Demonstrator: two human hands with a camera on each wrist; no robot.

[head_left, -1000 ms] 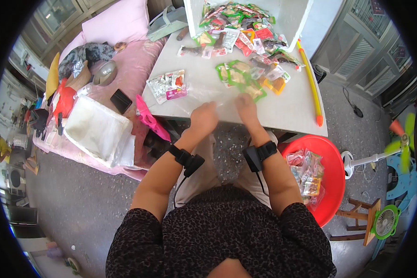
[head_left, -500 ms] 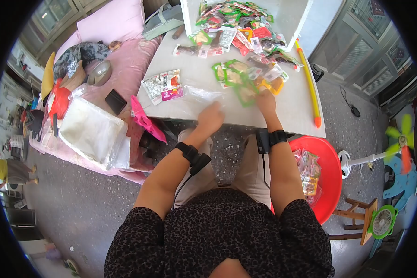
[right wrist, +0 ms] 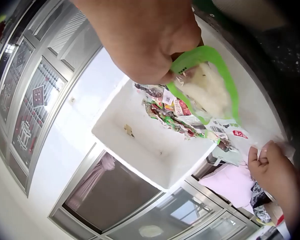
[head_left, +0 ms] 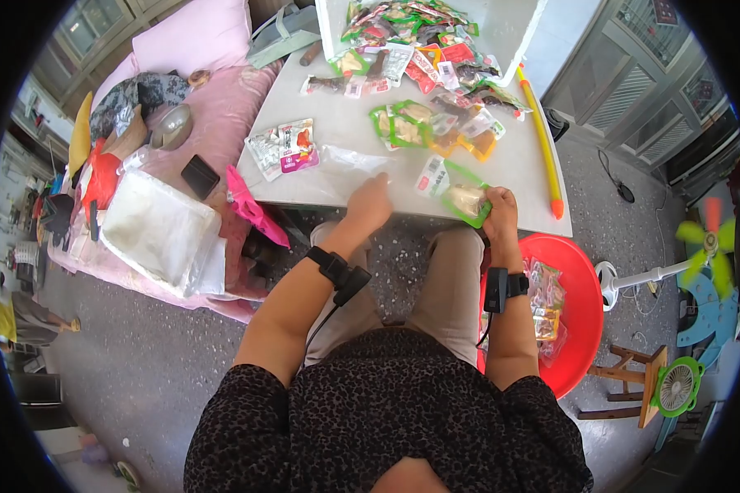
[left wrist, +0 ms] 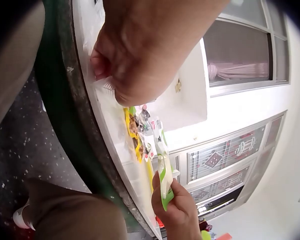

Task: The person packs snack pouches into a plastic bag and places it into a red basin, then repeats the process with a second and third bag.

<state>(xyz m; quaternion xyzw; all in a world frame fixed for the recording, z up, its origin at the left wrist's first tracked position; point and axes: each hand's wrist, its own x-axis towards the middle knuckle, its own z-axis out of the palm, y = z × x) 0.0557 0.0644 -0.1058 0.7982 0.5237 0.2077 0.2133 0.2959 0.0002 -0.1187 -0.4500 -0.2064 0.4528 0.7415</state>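
Note:
My right hand [head_left: 501, 215] pinches a green-edged snack packet [head_left: 469, 200] by its near end, above the table's front edge. Pale food shows through the packet's clear window [right wrist: 210, 95] in the right wrist view. To the left, my left hand [head_left: 368, 205] is curled at the table edge, its fingers pinching a thin clear plastic bag [left wrist: 107, 84]. The bag [head_left: 349, 159] spreads flat over the tabletop beyond that hand. Farther in lie more green-edged packets [head_left: 403, 123] and a yellow-edged packet [head_left: 483, 146]. Silver-and-purple pouches [head_left: 298, 146] lie left of the bag.
A white foam box [head_left: 325, 37] lies on its side at the back, packets spilling out. A yellow tube [head_left: 543, 148] runs along the table's right edge. Below right stands a red basin [head_left: 580, 329] with bagged packets. A pink bed [head_left: 230, 107] holds clutter at left.
My right hand moved from beside the left hand to the green-edged packets, took one and drew it right and nearer. My left hand stays near the table edge with the clear bag.

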